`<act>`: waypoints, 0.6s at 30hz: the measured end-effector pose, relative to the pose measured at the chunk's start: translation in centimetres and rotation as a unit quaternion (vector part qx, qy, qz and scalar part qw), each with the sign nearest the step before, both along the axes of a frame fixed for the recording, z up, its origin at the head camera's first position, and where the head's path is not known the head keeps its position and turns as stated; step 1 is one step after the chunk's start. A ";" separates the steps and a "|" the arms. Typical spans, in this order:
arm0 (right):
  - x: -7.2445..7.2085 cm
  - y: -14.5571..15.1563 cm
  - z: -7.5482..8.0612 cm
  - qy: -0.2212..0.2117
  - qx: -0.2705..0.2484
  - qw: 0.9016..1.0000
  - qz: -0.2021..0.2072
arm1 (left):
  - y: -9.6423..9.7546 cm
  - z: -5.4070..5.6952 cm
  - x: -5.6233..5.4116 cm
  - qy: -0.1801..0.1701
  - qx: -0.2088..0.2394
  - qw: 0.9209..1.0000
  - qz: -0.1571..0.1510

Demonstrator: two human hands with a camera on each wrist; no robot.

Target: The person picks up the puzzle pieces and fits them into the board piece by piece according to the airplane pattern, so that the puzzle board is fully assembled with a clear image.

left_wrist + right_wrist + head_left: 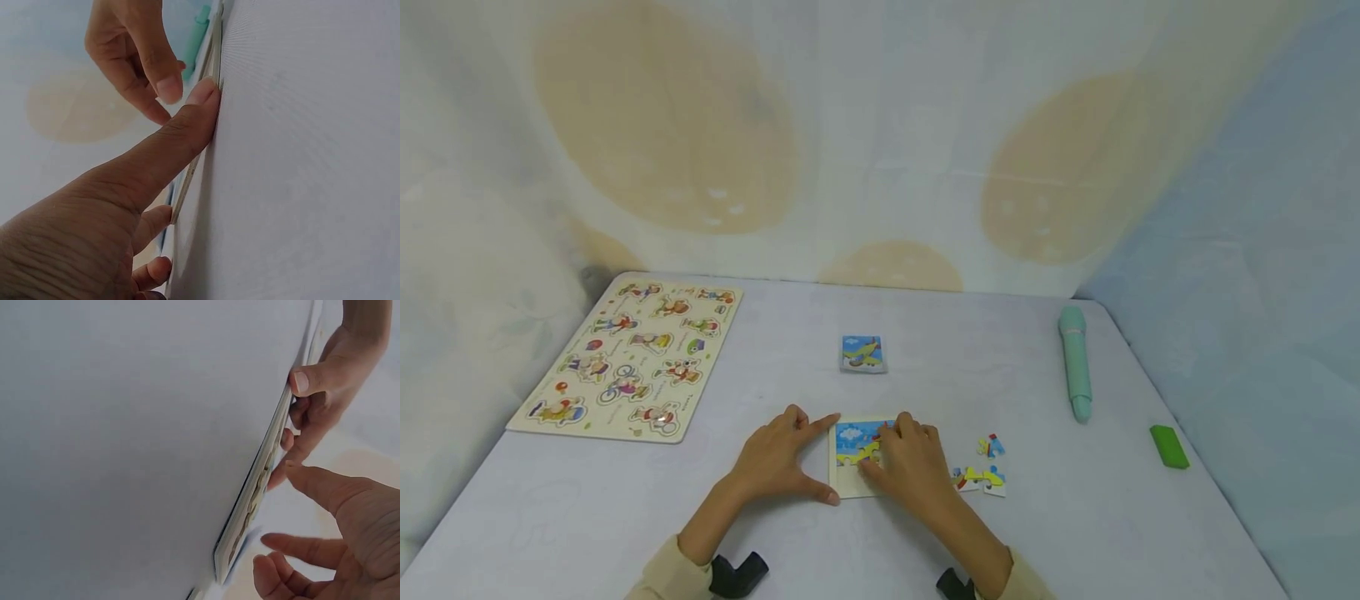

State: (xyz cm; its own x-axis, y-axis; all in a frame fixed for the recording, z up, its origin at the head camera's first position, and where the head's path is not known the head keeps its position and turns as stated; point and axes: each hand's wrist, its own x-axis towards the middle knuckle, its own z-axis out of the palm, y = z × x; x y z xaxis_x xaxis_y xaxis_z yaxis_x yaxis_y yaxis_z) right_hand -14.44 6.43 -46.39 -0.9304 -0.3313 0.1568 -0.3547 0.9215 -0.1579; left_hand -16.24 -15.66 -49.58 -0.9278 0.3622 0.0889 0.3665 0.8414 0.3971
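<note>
Cuffs (666, 573): 2, beige, with a black mount (739, 575) beside each wrist.
Left hand (778, 458): thumb and forefinger spread wide, fairly straight; the thumb touches the near left corner of the puzzle board (850, 485), the forefinger its far left corner.
Right hand (913, 462): above the right part of the puzzle board, thumb and forefinger tips apart; the right wrist view shows nothing held between them. Whether a fingertip touches the picture, I cannot tell.
Puzzle board: on the table (790, 333), between the 2 hands; blue sky and yellow parts fill its far side, a bare cream strip lies along its near side.
Pieces (994, 482): loose, just right of the right hand, in 2 small groups; the nearer is partly behind it.
Block (1169, 447): green, near the table's right edge.
Pen (1077, 367): mint, thick, pointing nearward.
Big board (691, 402): at left, cream, with many coloured figures.
Card (863, 354): beyond the puzzle board, a yellow plane on blue.
Curtain (895, 167): pale, with orange round shapes, behind everything.
</note>
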 end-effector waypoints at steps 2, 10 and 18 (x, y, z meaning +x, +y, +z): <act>0.5 0.3 0.0 0.003 0.014 1.000 0.013 | 0.0 0.0 0.0 0.007 0.000 1.000 0.000; 1.5 1.5 -0.2 0.028 0.094 0.991 0.089 | 0.1 0.2 -0.1 -0.007 -0.007 1.000 0.007; 1.3 2.7 -0.1 0.053 0.142 0.980 0.130 | 0.1 0.1 -0.1 -0.009 -0.007 1.000 0.005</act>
